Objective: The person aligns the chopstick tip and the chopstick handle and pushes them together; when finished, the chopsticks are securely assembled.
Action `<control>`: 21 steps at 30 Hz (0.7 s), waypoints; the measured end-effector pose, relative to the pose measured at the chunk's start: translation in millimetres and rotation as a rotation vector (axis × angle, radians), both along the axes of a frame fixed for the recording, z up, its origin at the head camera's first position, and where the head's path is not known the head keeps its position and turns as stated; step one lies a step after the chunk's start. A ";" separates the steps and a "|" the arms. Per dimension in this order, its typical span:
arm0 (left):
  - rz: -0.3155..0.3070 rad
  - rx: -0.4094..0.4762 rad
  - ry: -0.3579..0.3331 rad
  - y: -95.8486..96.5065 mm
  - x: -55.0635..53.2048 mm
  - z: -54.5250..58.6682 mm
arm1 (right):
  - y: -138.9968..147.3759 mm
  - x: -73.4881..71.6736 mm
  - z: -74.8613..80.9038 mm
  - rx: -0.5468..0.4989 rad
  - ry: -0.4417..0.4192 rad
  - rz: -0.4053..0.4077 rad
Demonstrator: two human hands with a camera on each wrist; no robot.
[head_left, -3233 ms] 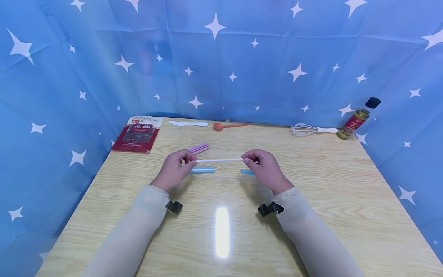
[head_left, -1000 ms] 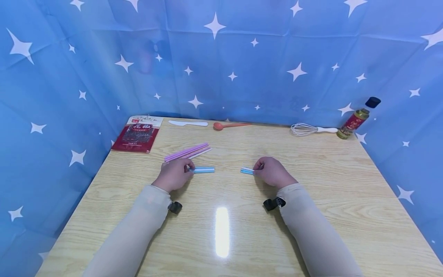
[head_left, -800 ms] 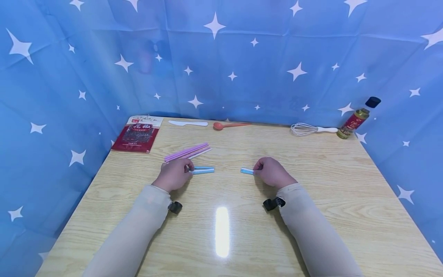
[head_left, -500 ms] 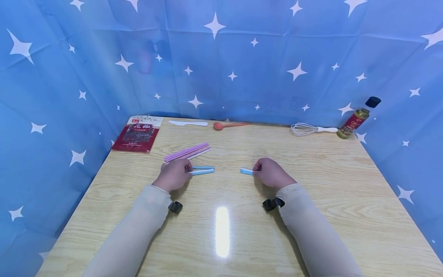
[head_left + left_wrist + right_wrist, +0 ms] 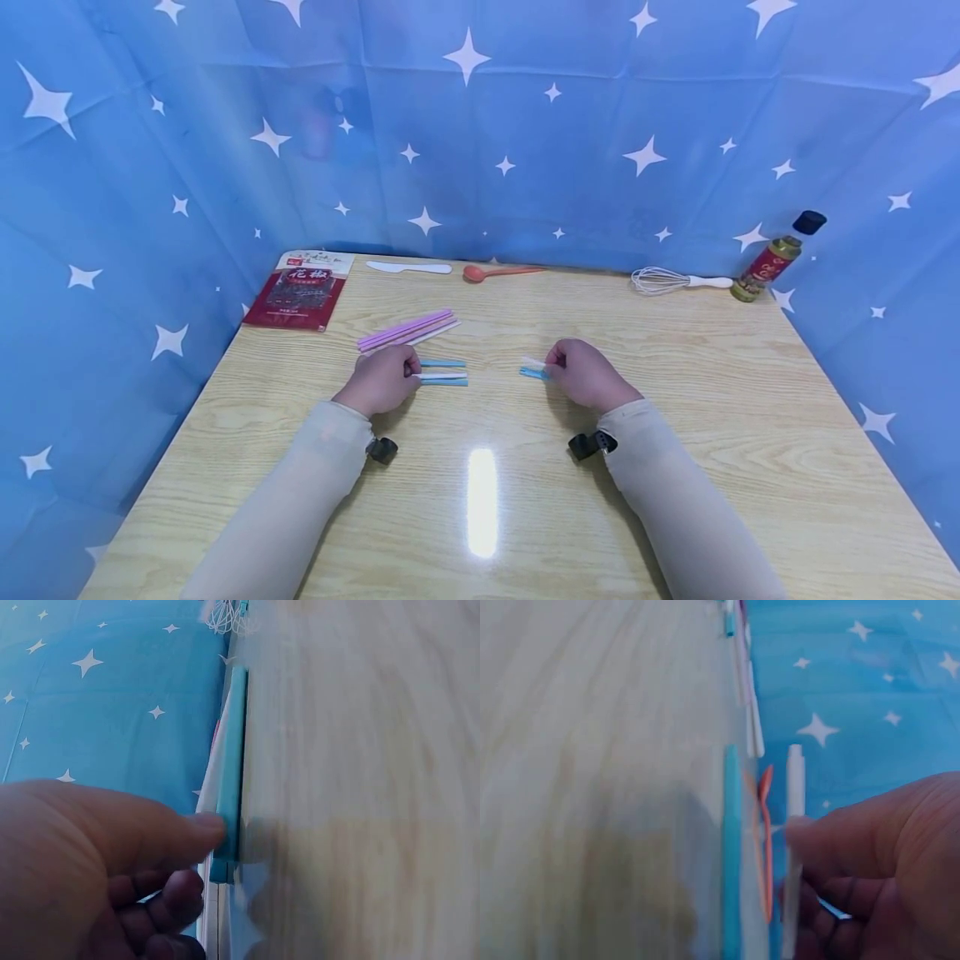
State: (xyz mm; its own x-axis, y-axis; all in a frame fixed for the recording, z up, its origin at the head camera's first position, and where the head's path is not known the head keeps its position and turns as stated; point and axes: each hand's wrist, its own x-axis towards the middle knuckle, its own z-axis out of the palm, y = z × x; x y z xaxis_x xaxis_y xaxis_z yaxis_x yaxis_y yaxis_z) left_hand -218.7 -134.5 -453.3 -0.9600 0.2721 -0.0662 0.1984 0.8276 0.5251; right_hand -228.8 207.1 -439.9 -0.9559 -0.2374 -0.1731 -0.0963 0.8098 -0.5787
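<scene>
My left hand (image 5: 382,379) pinches at the near end of chopsticks just above the table. In the left wrist view its thumb lies across a white chopstick (image 5: 211,776) and reaches a blue chopstick (image 5: 234,750); the index fingertip is hidden. A second blue chopstick (image 5: 446,363) shows behind that pair. My right hand (image 5: 588,375) pinches a white chopstick (image 5: 796,780) between thumb and fingers, apart from the blue chopsticks (image 5: 534,373) beside it. Beyond the left hand lies a group of pink chopsticks (image 5: 405,327) with a white chopstick (image 5: 435,332) alongside.
Along the back of the wooden table (image 5: 480,467) lie a red spice packet (image 5: 296,292), a white knife (image 5: 408,267), an orange spoon (image 5: 502,272) and a whisk (image 5: 678,281). An oil bottle (image 5: 765,267) stands at back right. A starry blue curtain (image 5: 480,150) borders the table.
About three seconds ago both hands held one white chopstick's ends; it now lies beside the pink ones. At the left, a white and a blue chopstick have shifted nearer, apart from the other blue one.
</scene>
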 end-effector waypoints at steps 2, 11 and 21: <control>-0.005 0.032 0.019 0.6 -0.2 -0.3 | -3.2 1.6 2.2 -0.059 0.030 0.014; -0.010 0.420 0.058 5.2 2.8 1.6 | -15.9 11.5 12.8 -0.381 0.114 0.063; 0.007 0.653 0.081 9.0 8.7 9.5 | -25.8 20.4 19.8 -0.534 0.147 0.050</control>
State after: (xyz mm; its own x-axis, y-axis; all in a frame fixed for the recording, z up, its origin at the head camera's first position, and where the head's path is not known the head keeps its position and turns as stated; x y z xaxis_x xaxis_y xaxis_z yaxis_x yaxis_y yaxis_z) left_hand -210.1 -125.5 -443.8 -0.9570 0.2251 0.1832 0.2542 0.3449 0.9036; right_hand -208.4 181.3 -420.1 -0.9463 -0.3010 0.1177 -0.2373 0.3996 -0.8854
